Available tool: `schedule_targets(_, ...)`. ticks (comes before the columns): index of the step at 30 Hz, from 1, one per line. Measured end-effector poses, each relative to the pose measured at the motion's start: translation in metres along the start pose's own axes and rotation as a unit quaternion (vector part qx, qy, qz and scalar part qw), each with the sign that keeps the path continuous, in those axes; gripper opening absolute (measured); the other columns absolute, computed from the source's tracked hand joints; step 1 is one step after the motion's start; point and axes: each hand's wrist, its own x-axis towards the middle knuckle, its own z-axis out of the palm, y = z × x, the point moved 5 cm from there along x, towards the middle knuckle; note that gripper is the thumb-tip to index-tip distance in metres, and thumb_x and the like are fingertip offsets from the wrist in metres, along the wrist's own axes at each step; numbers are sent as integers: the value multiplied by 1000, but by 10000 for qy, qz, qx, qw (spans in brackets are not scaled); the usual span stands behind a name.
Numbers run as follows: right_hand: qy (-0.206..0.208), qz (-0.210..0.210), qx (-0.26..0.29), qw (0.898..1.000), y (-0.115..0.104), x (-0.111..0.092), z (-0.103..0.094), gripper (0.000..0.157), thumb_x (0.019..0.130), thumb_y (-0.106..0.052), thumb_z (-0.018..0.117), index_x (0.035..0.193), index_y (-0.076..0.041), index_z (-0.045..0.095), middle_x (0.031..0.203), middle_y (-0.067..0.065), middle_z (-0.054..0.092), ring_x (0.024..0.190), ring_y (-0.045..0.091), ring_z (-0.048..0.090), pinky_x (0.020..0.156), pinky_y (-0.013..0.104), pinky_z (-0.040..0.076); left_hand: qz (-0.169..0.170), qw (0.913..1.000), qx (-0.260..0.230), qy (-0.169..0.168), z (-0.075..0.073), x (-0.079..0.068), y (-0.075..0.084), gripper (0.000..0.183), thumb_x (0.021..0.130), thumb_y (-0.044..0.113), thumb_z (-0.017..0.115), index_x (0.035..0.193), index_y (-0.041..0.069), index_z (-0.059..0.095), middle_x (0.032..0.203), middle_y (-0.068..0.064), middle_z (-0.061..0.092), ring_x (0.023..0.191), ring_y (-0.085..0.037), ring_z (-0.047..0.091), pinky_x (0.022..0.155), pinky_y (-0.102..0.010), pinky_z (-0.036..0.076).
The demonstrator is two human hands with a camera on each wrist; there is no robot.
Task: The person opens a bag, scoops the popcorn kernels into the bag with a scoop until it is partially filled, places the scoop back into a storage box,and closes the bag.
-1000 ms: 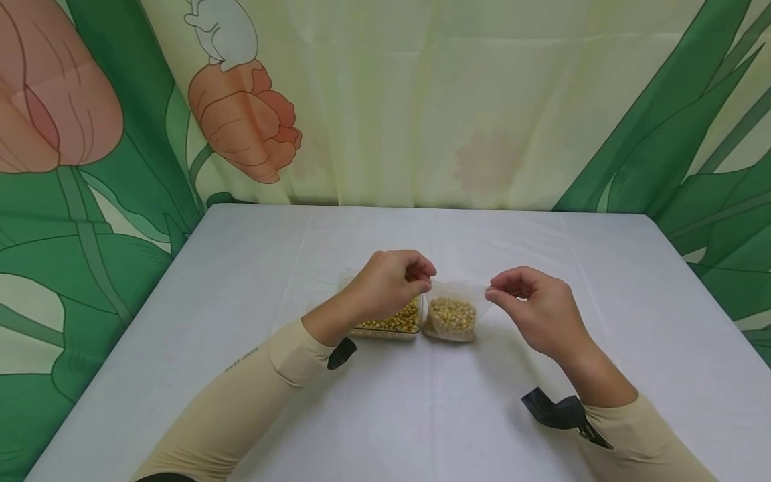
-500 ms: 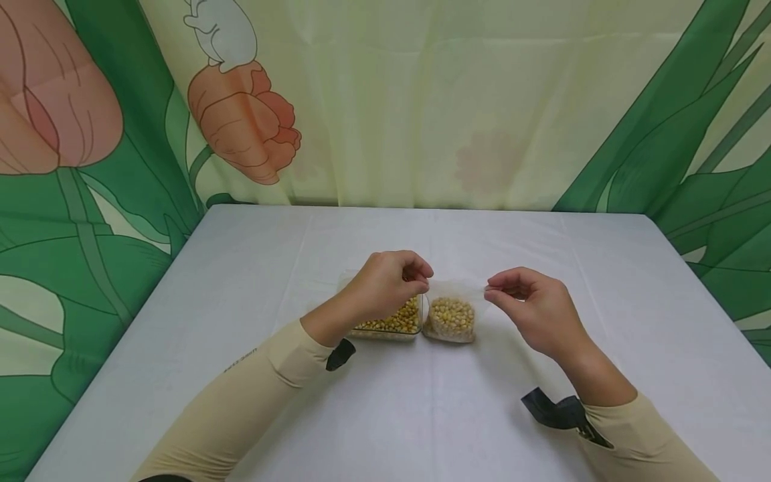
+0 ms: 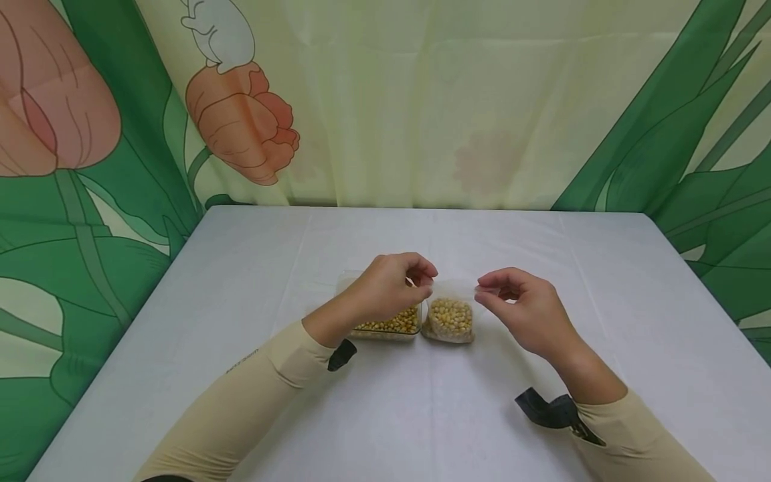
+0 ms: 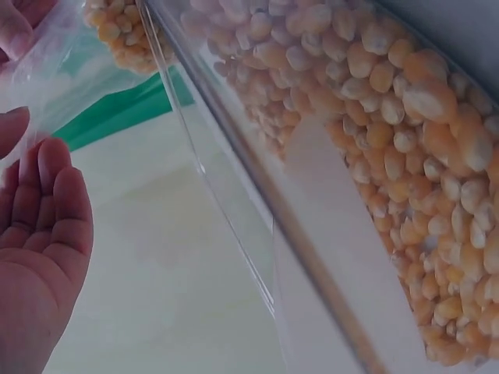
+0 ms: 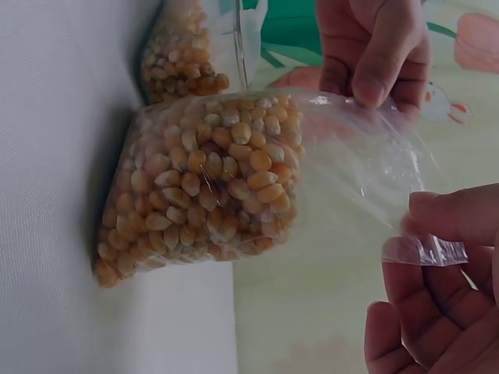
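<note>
A clear plastic bag (image 3: 450, 321) of yellow corn kernels stands upright on the white table, its see-through top rising above the kernels. My left hand (image 3: 393, 286) pinches the left side of the bag's top edge between thumb and fingers. At the opposite top corner, my right hand (image 3: 525, 309) pinches the film; the right wrist view shows the thumb (image 5: 460, 214) pressing it against the fingers. Directly left of the bag is a clear rectangular container (image 3: 385, 335) of corn kernels (image 4: 413, 179), partly hidden under my left hand and wrist.
The white-clothed table (image 3: 434, 415) extends around the bag and container. Behind its far edge hangs a curtain (image 3: 385, 100) printed with flowers, leaves and a rabbit. Black straps (image 3: 548, 410) sit at both wrists over beige sleeves.
My right hand has shifted slightly left, toward my left hand, so the pinched corners of the bag are closer together. The bag's filled base and the container stay in place.
</note>
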Motion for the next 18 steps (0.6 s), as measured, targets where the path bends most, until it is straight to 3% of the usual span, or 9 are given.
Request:
schedule_targets(13,-137,56,-25,9999,-2,3,7,16,88,-4,76,103,-2,71,94,6,73,82,10,65,70,20,52,124,9997,-7,221,5,1,4,8,93,7,71,101,6,72,85,3,67,79,-8,62,70,-20,51)
schedule_targets(18,-299,20,-266,9992,-7,7,11,18,88,-8,77,106,-4,72,99,4,73,92,19,66,81,35,54,193,9993,49,323,4,0,6,5,92,5,73,96,7,72,83,3,68,76,-8,62,69,-19,51)
